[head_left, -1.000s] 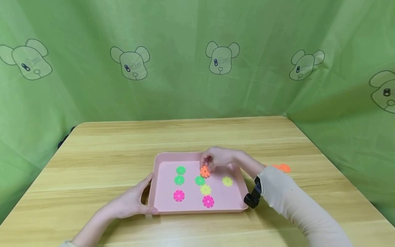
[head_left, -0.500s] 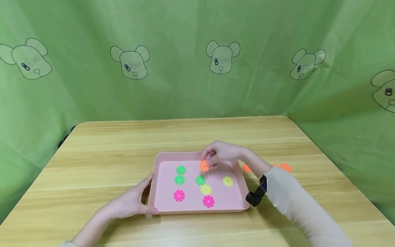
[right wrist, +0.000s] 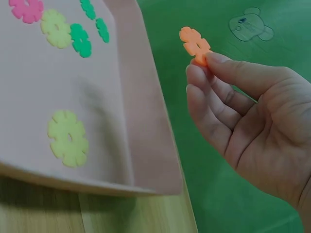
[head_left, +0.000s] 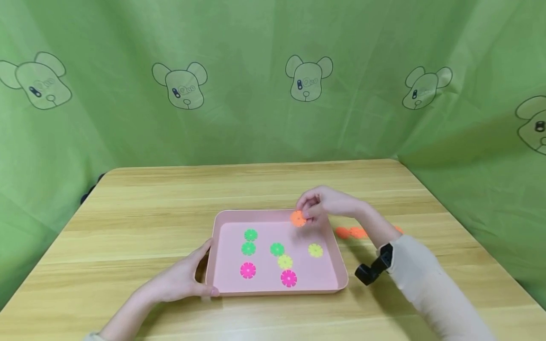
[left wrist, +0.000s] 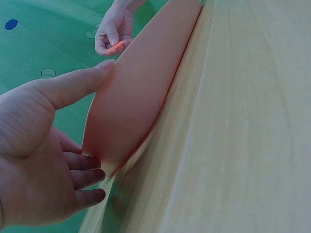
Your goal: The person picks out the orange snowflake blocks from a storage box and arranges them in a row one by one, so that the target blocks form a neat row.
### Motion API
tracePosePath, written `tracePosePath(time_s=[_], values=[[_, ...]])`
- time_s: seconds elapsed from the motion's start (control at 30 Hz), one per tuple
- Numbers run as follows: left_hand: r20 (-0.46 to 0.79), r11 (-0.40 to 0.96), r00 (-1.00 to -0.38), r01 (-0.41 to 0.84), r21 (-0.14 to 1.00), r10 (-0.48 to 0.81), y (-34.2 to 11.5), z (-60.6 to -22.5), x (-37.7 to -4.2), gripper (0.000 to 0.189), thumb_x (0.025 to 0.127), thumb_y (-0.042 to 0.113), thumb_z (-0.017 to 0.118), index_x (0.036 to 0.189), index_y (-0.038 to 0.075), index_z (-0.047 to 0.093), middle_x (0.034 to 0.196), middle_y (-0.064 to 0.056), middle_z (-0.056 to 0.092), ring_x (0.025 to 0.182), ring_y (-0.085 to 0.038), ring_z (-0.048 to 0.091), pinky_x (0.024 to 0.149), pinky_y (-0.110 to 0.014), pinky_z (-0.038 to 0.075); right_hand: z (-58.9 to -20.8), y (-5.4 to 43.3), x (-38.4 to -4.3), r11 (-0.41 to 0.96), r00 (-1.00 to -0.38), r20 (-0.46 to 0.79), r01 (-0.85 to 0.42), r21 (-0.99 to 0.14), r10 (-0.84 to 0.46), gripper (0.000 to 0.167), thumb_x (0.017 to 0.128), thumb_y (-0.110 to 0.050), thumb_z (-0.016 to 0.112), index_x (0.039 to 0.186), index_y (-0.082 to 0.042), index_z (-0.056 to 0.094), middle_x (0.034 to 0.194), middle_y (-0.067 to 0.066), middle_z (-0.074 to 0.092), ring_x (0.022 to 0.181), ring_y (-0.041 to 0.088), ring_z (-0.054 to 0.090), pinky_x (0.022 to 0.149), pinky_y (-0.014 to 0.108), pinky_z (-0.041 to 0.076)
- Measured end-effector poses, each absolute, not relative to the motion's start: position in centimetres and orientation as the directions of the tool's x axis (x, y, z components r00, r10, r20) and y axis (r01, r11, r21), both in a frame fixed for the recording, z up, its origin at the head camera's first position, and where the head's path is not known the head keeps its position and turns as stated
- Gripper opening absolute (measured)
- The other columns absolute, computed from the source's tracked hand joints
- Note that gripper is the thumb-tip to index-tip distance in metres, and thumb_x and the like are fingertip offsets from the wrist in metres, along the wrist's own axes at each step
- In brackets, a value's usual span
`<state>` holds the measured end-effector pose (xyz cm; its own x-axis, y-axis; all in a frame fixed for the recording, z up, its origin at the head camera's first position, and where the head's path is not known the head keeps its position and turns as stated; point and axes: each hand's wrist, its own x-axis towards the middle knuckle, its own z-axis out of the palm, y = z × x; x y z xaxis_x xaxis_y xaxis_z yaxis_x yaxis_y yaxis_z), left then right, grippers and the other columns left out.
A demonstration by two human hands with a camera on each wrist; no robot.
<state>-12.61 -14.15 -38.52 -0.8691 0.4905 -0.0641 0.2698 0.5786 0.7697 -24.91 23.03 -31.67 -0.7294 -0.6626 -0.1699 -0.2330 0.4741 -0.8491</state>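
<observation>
My right hand (head_left: 330, 202) pinches an orange notched plastic disc (head_left: 298, 218) between thumb and fingers, raised over the tray's back right corner. In the right wrist view, the orange disc (right wrist: 194, 44) stands out from the fingertips. A pink tray (head_left: 273, 290) holds green (head_left: 277, 249), pink (head_left: 288, 278) and yellow (head_left: 315, 250) discs lying flat and apart or nearly touching. My left hand (head_left: 181, 278) rests against the tray's left side, thumb at the front corner and fingers spread along the wall. In the left wrist view, its thumb (left wrist: 82, 85) touches the tray's rim.
More orange discs (head_left: 342, 232) lie in a row on the wooden table (head_left: 170, 199) right of the tray, partly hidden by the right forearm. A green curtain (head_left: 239, 128) with bear-head drawings hangs behind and beside the table. A black camera (head_left: 371, 271) sits at the right wrist.
The right hand has lifted the orange disc from beside the middle green disc and carried it up and rightward to the tray's back right. The left hand and tray stay put.
</observation>
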Motion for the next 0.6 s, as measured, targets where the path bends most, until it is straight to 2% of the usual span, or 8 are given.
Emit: tracePosePath(time_s=[0.2,0.47,0.6], values=[[-0.062,0.575,-0.868,0.271,0.772,0.493,-14.1,-38.6,-12.6,0.113,0.067,0.041,0.08,0.147,-0.003,0.013,0.146,-0.027,0.023,0.132,-0.039,0.026,0.105,-0.056,0.022,-31.2,26.3,-24.1,0.461,-0.782,-0.144,-0.197,-0.865,-0.606,0.021,0.088,-0.005,0.06,0.105,0.007,0.059,0.088,0.014,0.065,0.08,0.031,0.063,0.076,0.05,0.051],[-0.053,0.557,-0.861,0.279,0.783,0.505,-14.1,-38.6,-12.6,0.113,0.068,0.04,0.08,0.146,-0.003,0.012,0.146,-0.026,0.024,0.132,-0.038,0.027,0.104,-0.056,0.023,-31.4,31.1,-22.8,0.463,-0.841,-0.137,-0.146,-0.874,-0.524,0.028,0.089,-0.009,0.061,0.109,0.009,0.054,0.09,0.014,0.062,0.08,0.026,0.063,0.074,0.04,0.053],[-0.048,0.552,-0.859,0.284,0.784,0.51,-14.1,-38.6,-12.6,0.113,0.068,0.04,0.08,0.146,-0.004,0.012,0.146,-0.025,0.024,0.131,-0.037,0.029,0.104,-0.055,0.024,-31.6,33.3,-22.0,0.456,-0.874,-0.113,-0.132,-0.88,-0.473,0.03,0.088,-0.009,0.062,0.11,0.01,0.053,0.09,0.011,0.063,0.08,0.024,0.064,0.073,0.039,0.054]])
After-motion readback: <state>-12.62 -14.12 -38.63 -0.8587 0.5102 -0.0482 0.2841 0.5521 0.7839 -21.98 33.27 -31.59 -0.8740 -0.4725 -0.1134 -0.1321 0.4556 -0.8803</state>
